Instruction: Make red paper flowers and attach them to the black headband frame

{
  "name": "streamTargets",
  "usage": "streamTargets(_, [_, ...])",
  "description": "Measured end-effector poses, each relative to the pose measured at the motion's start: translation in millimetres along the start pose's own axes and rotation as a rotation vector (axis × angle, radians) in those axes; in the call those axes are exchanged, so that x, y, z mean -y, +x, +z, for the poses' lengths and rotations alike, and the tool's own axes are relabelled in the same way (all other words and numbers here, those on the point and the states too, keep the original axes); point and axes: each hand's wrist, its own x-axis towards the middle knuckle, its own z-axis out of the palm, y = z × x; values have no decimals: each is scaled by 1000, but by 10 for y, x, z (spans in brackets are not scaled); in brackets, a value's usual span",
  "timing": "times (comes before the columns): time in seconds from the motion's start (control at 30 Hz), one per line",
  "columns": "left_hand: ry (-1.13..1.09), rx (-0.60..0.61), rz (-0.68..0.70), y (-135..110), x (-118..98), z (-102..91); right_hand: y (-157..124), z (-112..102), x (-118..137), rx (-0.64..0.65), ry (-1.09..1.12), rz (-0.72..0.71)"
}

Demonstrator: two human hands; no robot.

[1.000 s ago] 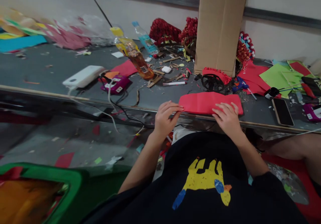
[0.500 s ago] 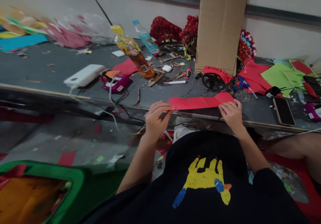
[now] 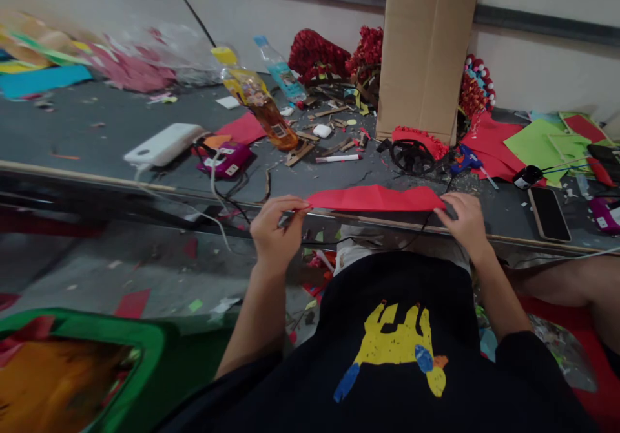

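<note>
A long strip of red paper point(image 3: 372, 198) stretches between my two hands, just above the front edge of the dark table point(image 3: 145, 106). My left hand point(image 3: 279, 231) pinches its left end between thumb and fingertips. At the other end, my right hand point(image 3: 462, 220) grips the paper's right corner. Faint creases cross the strip, and its middle bulges upward slightly. Beyond it on the table lie a pen point(image 3: 339, 158) and a black headband-like frame with red trim point(image 3: 414, 152).
A drink bottle point(image 3: 271, 119), a white power bank point(image 3: 165, 144) and a purple box point(image 3: 225, 160) stand to the left. Rightward are a blue glue gun point(image 3: 467, 159), a phone point(image 3: 549, 213) and another person's leg point(image 3: 566, 284). A green bin point(image 3: 155, 349) sits lower left; cardboard point(image 3: 429, 52) stands behind.
My hands have moved apart, the left one leftward and the right one rightward. The red paper now spans a longer width and looks narrower, tilted more edge-on.
</note>
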Motion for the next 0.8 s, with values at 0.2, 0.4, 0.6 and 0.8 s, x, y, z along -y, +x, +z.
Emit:
streamTargets(0.2, [-34, 3, 43, 7, -48, 74, 152, 179, 297, 131, 42, -177])
streamTargets(0.4, [216, 97, 83, 40, -315, 171, 265, 163, 364, 148, -24, -247])
streamTargets(0.6, [252, 185, 189, 172, -705, 347, 367, -46, 451, 216, -182, -270])
streamTargets(0.8, [184, 193, 423, 259, -983, 265, 458, -310, 497, 303, -259, -274])
